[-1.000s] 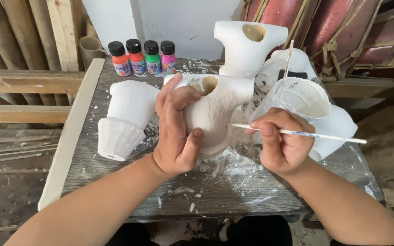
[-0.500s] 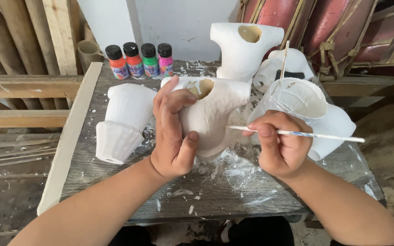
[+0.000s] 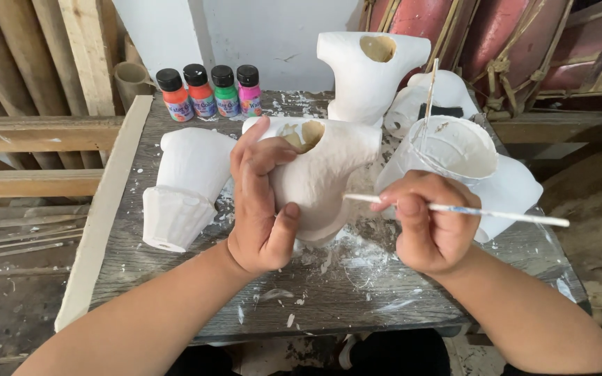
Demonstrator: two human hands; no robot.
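Hidden: I cannot see where the brush [image 3: 454,209] tip meets the white plaster form [image 3: 329,174]; my right hand [image 3: 430,226] covers part of the handle. A second form's base, far behind, is blocked.

Held: left hand [image 3: 263,209], fingers wrapped around the plaster form, mid-counter [image 3: 175,278]. Right-hand fingers pinched narrow on the brush, just right of the form.

Containers: white cup [image 3: 454,150], right, coated white inside, with a stick [image 3: 430,90] standing in it. Four capped paint bottles [image 3: 210,90], far left; contents unseen.
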